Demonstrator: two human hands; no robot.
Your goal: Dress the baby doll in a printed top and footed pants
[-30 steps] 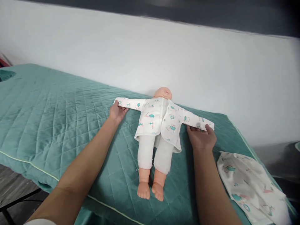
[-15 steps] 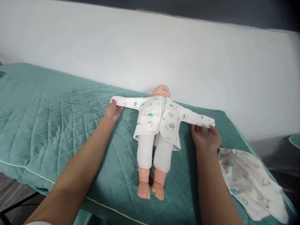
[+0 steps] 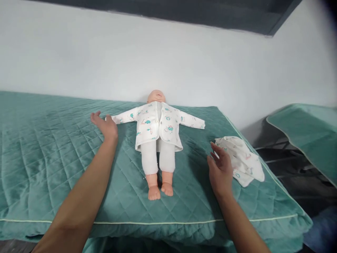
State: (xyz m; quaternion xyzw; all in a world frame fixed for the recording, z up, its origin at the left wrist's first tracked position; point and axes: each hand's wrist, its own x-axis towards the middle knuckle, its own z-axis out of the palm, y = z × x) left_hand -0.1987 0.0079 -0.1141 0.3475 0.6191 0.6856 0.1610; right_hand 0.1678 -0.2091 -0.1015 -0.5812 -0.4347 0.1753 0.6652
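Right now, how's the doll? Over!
Left fingers open by sleeve; right fingers open. Doll faceup, jacket open in front. Crumpled cloth aside, not blocking.

The left hand partly hides one sleeve, the right hand a printed cloth; a blurred blue patch, possibly fabric, is cropped at right.

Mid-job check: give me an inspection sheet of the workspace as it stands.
Surface: green quilted cover, wrinkled at left.
Handled things: doll on its back in a printed jacket, front parted, sleeves outstretched; crumpled printed cloth near the cover's right edge.
Clutter: nothing seen.
Left hand: open, at a cuff; contact unclear.
Right hand: open, beside the crumpled printed cloth; contact unclear.
Cables: nothing seen.
Surroundings: pale wall behind, dark panel above, second green cover at right.
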